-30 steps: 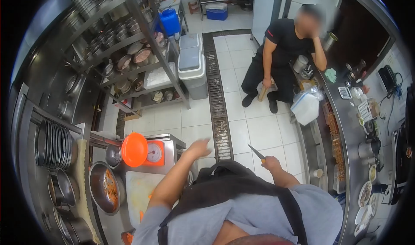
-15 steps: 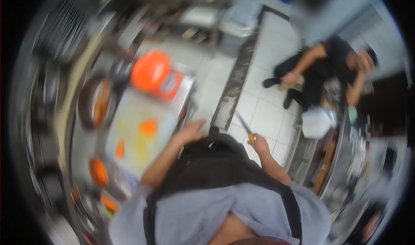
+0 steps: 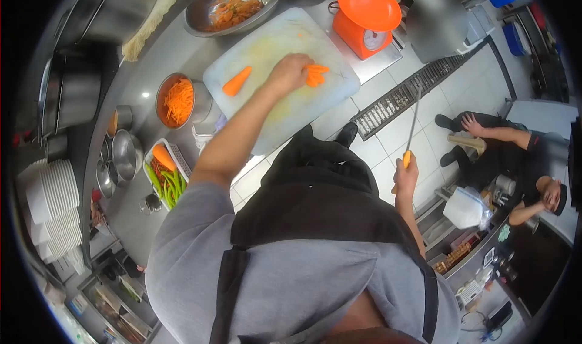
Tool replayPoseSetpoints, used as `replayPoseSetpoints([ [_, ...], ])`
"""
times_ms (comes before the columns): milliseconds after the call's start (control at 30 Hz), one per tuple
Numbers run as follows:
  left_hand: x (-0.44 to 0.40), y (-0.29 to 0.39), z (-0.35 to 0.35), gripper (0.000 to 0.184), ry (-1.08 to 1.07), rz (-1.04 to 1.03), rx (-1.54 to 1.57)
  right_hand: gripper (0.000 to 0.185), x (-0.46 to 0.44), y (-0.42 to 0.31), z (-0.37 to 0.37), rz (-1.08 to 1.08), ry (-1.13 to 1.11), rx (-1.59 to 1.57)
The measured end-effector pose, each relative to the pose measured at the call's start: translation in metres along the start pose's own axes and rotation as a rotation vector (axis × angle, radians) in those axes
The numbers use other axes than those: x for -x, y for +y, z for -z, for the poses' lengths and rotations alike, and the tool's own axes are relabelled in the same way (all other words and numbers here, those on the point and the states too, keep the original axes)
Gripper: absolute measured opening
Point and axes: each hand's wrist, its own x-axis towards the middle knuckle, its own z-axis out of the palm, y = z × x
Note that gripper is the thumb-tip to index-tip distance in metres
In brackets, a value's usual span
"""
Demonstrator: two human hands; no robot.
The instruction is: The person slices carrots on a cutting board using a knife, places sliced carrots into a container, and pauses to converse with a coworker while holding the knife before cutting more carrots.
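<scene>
My left hand (image 3: 291, 74) is over the white cutting board (image 3: 242, 141), its fingers closed at a bunch of carrot slices (image 3: 316, 75) that stick out on the far side. A tapered carrot piece (image 3: 236, 81) lies on the board to the left of that hand. Away from the board, out to the right, my right hand (image 3: 405, 175) is wrapped around the yellow handle of a knife (image 3: 414, 122). The long thin blade points up and away from me, over the floor.
An orange kitchen scale (image 3: 370, 16) stands beyond the board. Carrot shavings lie in a large metal bowl (image 3: 197, 16); shredded carrot fills a metal pot (image 3: 163, 89). A white basket (image 3: 180, 156) holds green peppers and carrot. At right, a person (image 3: 539, 162) sits low near a floor drain (image 3: 394, 108).
My left hand has gone from beside my apron to the carrot on the board. The view has swung round and sharpened. The knife is still in my right hand.
</scene>
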Motion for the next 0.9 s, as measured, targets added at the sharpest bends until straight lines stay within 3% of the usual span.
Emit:
replayPoseSetpoints([
  [100,-0.031,-0.028,-0.020,0.033,-0.144,-0.207,-0.120,0.048,0.028,-0.013,-0.013,0.143,-0.062,0.223],
  [133,-0.038,-0.029,-0.024,0.033,-0.150,-0.227,-0.115,0.048,0.033,-0.009,-0.018,0.134,-0.043,0.218],
  [200,-0.048,-0.024,-0.028,0.037,-0.360,-0.128,-0.233,0.048,0.048,-0.009,-0.031,0.251,-0.132,0.307],
  [433,-0.055,-0.018,-0.027,0.030,-0.451,-0.073,-0.174,0.046,0.072,-0.040,-0.058,0.295,-0.263,0.413],
  [567,-0.058,-0.029,-0.025,0.025,-0.484,-0.064,0.009,0.045,0.063,-0.029,-0.065,0.350,-0.252,0.437],
  [633,-0.056,-0.028,-0.018,0.025,-0.492,-0.060,0.089,0.045,0.068,-0.042,-0.062,0.238,-0.295,0.443],
  [733,-0.054,-0.031,-0.014,0.024,-0.532,-0.022,0.142,0.045,0.066,-0.042,-0.062,0.241,-0.301,0.460],
  [867,-0.049,-0.045,-0.020,0.019,-0.488,-0.237,0.109,0.048,0.058,-0.033,-0.063,0.388,-0.227,0.445],
  [900,-0.040,-0.048,-0.021,0.015,-0.488,-0.255,0.022,0.047,0.068,-0.037,-0.064,0.266,-0.308,0.469],
])
